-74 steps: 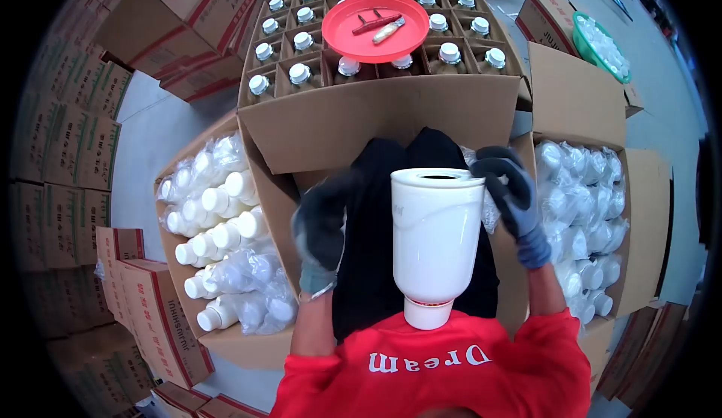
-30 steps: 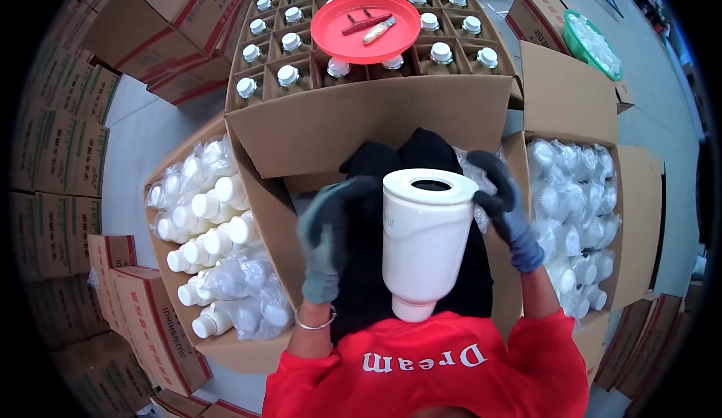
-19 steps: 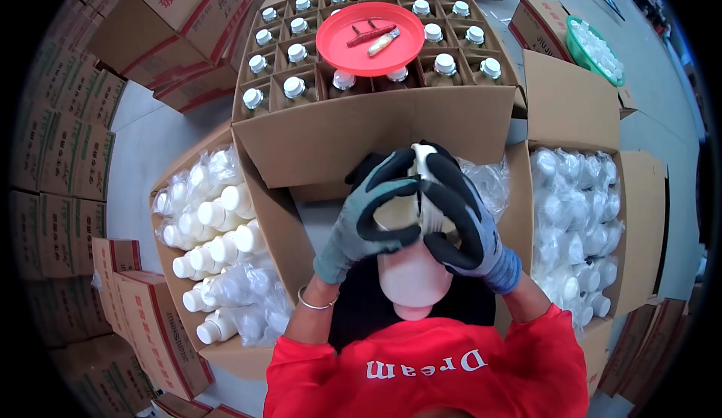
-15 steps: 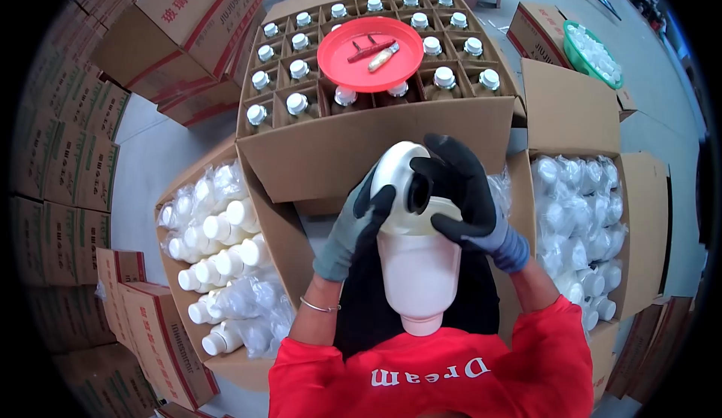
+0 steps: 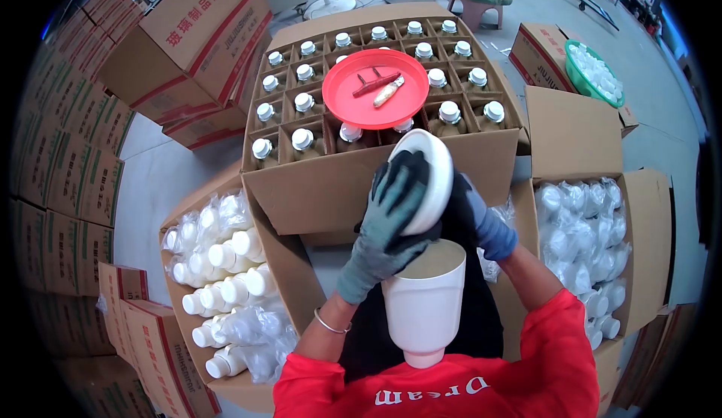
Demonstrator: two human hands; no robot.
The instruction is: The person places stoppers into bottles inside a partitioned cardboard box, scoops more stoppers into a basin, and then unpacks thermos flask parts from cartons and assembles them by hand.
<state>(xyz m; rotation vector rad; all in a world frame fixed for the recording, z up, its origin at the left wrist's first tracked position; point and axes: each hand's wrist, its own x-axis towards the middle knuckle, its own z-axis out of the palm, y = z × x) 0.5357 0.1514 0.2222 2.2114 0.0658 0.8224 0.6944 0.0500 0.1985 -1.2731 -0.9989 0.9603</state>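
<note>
Clamped on white lid (image 5: 438,181) — left hand (image 5: 387,219). Right hand (image 5: 481,219) — fingers hidden, can't tell. Smooth lid could slip.

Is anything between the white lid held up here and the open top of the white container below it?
Only the hands: the thumb side of the left hand crosses under the lid, beside the rim of the white container. The right hand is partly hidden behind the lid. No other object shows in between.
</note>
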